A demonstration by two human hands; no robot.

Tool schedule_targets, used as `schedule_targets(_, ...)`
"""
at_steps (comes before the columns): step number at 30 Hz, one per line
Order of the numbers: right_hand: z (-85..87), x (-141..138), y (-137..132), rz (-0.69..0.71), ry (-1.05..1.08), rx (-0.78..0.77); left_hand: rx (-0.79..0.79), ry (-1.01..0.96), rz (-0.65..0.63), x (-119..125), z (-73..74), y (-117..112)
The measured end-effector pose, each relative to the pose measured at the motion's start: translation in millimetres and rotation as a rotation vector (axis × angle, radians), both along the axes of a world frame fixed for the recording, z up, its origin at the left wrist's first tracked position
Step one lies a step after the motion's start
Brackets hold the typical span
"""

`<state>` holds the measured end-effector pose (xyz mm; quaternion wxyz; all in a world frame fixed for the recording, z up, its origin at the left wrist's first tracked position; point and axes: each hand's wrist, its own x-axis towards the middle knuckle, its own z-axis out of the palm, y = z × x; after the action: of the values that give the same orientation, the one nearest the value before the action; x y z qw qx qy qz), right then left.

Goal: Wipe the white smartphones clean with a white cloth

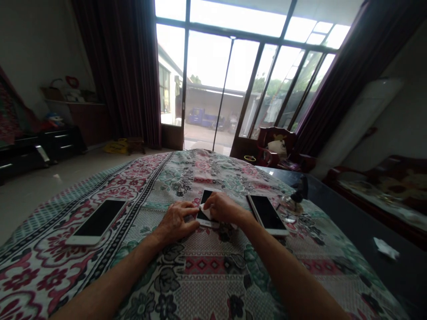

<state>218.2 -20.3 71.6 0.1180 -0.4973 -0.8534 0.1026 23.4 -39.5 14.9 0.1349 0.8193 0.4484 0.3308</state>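
Note:
A white smartphone (209,223) with a dark screen lies face up on the patterned cloth, between my two hands. My right hand (223,207) pinches a white tissue (207,212) and presses it against the screen. At the phone's left edge rests my left hand (178,218), its fingers stretched out and touching the side of the phone. To the right lies a second white smartphone (269,216), which seems to sit against or on another flat item. Further left, a third white smartphone (98,222) lies screen up, apart from both hands.
The flowered tablecloth (203,289) covers the table. Right of the phones stands a small clear object with a dark top (296,195). A crumpled white tissue (386,248) lies on the dark surface at right. Beyond are a wooden chair (276,144) and glass doors (213,89).

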Motion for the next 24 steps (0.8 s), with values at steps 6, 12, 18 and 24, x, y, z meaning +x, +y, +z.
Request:
schedule_targets(6, -15.6, 24, 24, -0.321, -0.046, 0.151, -0.006, -0.008, 0.021, 1, -0.6, -1)
schedule_targets(12, -4.6, 25, 17, -0.318, -0.136, 0.110, -0.003, -0.017, 0.023, 1, -1.2, 0)
schedule_targets(18, 21.4, 17, -4, -0.034, -0.200, -0.119, -0.017, -0.014, 0.018, 1, -0.6, 0)
schedule_targets(24, 19.9, 15, -3, 0.048, -0.170, -0.150, -0.015, -0.010, 0.015, 1, 0.3, 0)
